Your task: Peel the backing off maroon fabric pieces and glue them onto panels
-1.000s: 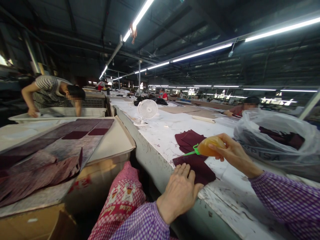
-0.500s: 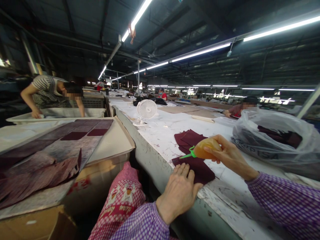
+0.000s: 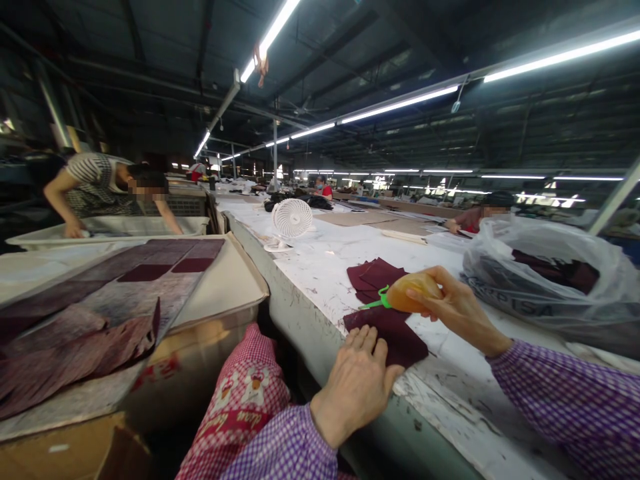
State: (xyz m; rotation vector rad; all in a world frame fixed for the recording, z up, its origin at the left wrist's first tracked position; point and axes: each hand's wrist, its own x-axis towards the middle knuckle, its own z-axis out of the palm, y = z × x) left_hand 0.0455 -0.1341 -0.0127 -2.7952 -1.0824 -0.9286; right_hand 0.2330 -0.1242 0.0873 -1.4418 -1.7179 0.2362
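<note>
My right hand [image 3: 457, 308] grips a soft glue bottle [image 3: 411, 292] of amber liquid, tilted to the left. Its green nozzle [image 3: 376, 303] points at the far edge of a dark maroon fabric piece [image 3: 400, 339], and a small gap seems to lie between tip and cloth. My left hand [image 3: 357, 380] lies flat on the near part of that piece at the table's edge, fingers stretched out. Just beyond it, several more maroon pieces [image 3: 373, 275] lie overlapped on the white table.
A white fan [image 3: 293, 219] stands farther along the table [image 3: 320, 267]. On the right sits a clear plastic bag [image 3: 530, 293] with dark cloth inside. At left, maroon panels [image 3: 145, 272] cover a cream bin [image 3: 245, 283]; a co-worker [image 3: 100, 183] bends over another bin.
The bottle's nozzle has lifted slightly off the maroon piece's far edge. My left hand stays in place on the fabric. The co-worker at left has shifted an arm a little.
</note>
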